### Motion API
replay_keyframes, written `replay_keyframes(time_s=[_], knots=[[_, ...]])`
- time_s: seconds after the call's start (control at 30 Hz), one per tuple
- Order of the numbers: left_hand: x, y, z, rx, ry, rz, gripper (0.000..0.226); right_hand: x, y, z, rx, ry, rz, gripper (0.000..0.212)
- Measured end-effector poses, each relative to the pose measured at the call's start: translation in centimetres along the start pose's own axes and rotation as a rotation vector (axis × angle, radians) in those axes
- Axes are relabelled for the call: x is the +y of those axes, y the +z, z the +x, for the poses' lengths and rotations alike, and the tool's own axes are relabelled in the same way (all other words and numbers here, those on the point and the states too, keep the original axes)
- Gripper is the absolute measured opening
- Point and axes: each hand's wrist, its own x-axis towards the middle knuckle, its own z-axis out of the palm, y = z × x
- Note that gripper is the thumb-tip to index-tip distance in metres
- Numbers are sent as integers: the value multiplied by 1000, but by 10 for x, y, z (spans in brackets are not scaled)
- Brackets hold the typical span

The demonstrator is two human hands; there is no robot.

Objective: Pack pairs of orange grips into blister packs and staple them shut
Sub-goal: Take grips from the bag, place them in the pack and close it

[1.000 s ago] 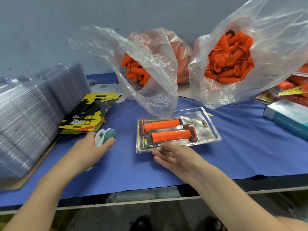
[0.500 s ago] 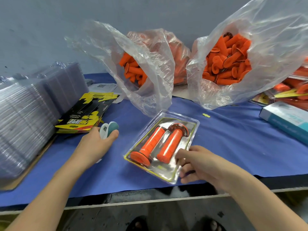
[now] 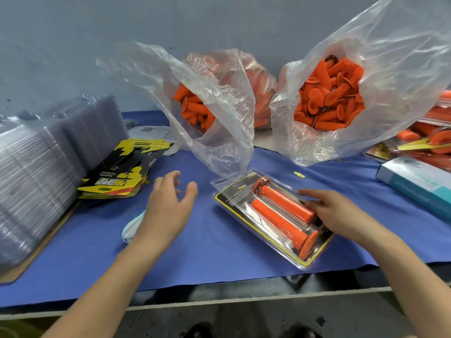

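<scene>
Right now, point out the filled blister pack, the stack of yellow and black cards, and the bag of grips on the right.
blister pack (image 3: 231, 198): head view, bare card end at its upper left.
card stack (image 3: 122, 176): head view, middle of the top card.
right bag (image 3: 402, 81): head view, clear plastic wall.

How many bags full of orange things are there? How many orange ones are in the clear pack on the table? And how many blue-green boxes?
Bags of grips: 3
Grips in the blister pack: 2
Teal box: 1
Total: 6
</scene>
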Motion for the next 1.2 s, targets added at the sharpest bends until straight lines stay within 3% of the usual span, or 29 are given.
replay_keyframes(time_s=[0.07, 0.13, 0.3, 0.4, 0.5, 0.67, 0.73, 0.8, 0.83, 0.9, 1.0, 1.1, 1.2], knots=[[17, 15, -3, -222, -282, -351, 64, -3, -1, 3, 44, -50, -55, 29], [21, 29, -3, -369, -431, -487, 76, -8, -3, 7, 96, -88, -116, 28], [22, 41, 10, -367, -370, -344, 77, -18, -7, 13, 132, -186, -230, 33], [20, 40, 13, -477, -211, -232, 33, -23, -8, 14, 129, -231, -245, 31], [15, 39, 15, -524, -158, -172, 21, -20, -12, 18, 155, -205, -170, 25], [15, 40, 7, -693, -388, -570, 7, -19, -18, 19, 164, -202, -131, 21], [15, 41, 6, -714, -444, -621, 3, -27, -23, 14, 284, -230, -117, 22], [16, 41, 6, -683, -475, -666, 6, -45, -26, -5, 453, -269, 93, 18], [17, 42, 7, -664, -480, -678, 8, -54, -23, -18, 453, -269, 296, 18], [18, 43, 7, -625, -486, -691, 12, -69, -3, -47, 205, -178, 686, 25], [17, 43, 7, -588, -473, -710, 18, -80, 39, -75, -284, 145, 897, 34], [19, 44, 5, -575, -471, -704, 21, -79, 63, -69, -328, 353, 1092, 36], [20, 43, 4, -593, -468, -706, 21, -84, 78, -56, -246, 398, 1423, 22]])
